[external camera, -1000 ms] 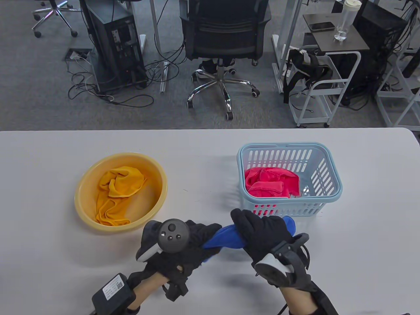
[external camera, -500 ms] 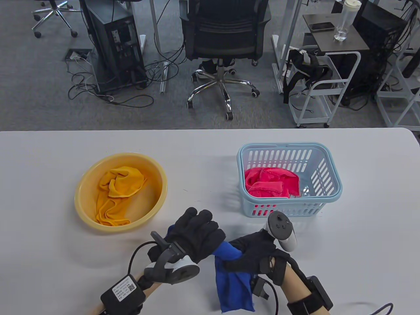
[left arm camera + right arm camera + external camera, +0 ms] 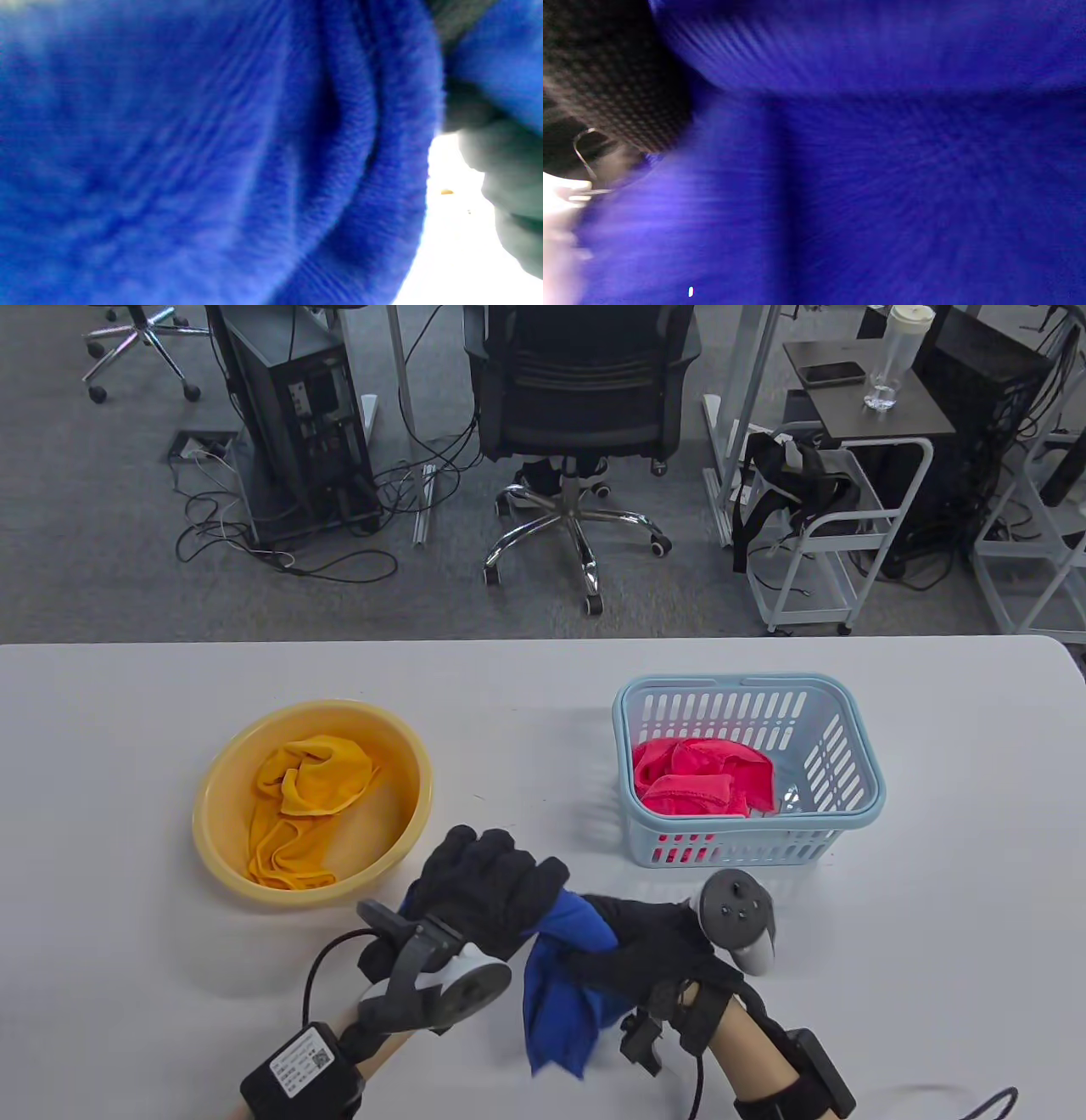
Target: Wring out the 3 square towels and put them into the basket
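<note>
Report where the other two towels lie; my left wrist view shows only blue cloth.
Observer: The red towel lies in the basket.
Operator: Now give me the orange one.
Observer: The orange towel lies in the basin, left of the basket.
Operator: Say what holds the blue towel.
Observer: Both hands do. The left hand and right hand each have a grip on the blue towel, and a loose end hangs between them.
</note>
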